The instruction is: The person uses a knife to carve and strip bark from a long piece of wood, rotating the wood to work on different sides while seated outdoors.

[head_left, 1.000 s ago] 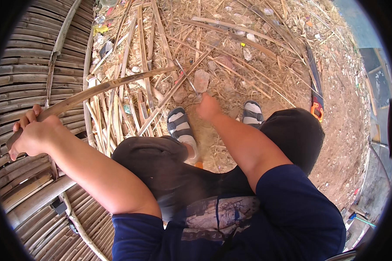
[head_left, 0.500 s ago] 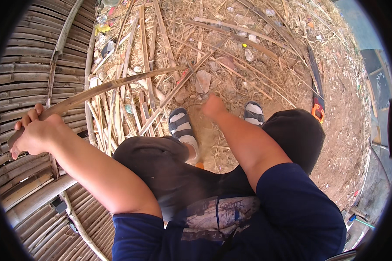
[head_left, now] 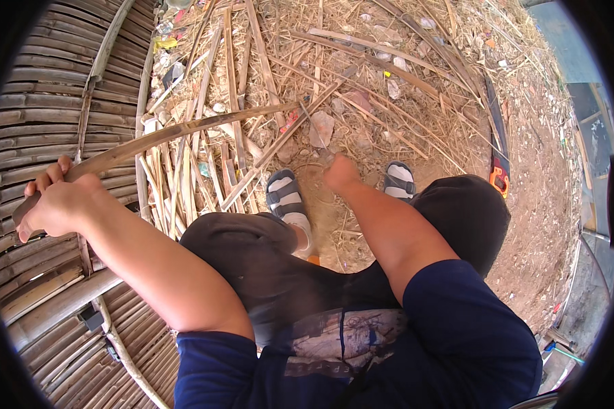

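Observation:
At the left, my left hand [head_left: 58, 204] is closed around the near end of a long split-bamboo strip [head_left: 177, 131]. This strip slants up and rightward, and its far end lies over the litter on the ground. My right hand [head_left: 341, 174], in front of my feet, is closed in a fist. From it a thin, dark knife-like blade [head_left: 314, 127] points up and left toward the strip's far end. The grip inside the fist is hidden. Whether blade and strip touch, I cannot tell.
Several bamboo strips [head_left: 235, 75] and straw litter the ground beyond my sandalled feet [head_left: 284, 194]. A handsaw [head_left: 499, 160] with an orange-and-black handle lies at the right. A slatted bamboo wall [head_left: 41, 112] stands close on the left. A flat stone [head_left: 320, 129] lies ahead.
My right hand has shifted slightly right and down, with the blade. The left hand keeps hold of the bamboo strip, almost unmoved. The whole view has shifted a little.

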`<state>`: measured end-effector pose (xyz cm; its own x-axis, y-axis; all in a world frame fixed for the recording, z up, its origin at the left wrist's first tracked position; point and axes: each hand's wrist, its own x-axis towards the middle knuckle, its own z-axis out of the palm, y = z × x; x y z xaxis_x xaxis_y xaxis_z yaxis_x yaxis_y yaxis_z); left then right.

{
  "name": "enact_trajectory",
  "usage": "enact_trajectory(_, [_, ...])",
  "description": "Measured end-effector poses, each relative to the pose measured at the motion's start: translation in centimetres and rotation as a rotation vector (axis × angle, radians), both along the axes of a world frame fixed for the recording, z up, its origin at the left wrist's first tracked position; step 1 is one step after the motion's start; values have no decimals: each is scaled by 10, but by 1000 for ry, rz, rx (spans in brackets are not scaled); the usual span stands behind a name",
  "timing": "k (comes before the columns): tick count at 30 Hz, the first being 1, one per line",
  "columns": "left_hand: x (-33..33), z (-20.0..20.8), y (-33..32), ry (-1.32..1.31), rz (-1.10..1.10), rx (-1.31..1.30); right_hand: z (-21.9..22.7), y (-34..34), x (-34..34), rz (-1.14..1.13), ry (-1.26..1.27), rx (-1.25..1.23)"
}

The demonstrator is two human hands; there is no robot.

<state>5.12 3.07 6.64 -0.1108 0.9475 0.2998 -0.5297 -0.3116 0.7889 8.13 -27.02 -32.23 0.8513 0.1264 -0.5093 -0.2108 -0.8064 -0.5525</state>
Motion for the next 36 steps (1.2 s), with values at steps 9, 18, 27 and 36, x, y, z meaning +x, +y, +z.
enact_trajectory(9, [-6, 15, -20, -44, -40, 8, 2, 1, 1, -79, -41, 102])
enact_trajectory(18, [-43, 48, -20, -140, -8, 109, 52, 4, 21, -624, 523, 817])
enact_trajectory(27, [-84, 52, 4, -401, -102, 194, 190, 4, 65, -554, 231, 932])
enact_trajectory(36, [-70, 41, 9, -438, -152, 73, 316, -43, 56, -422, 55, 1076])
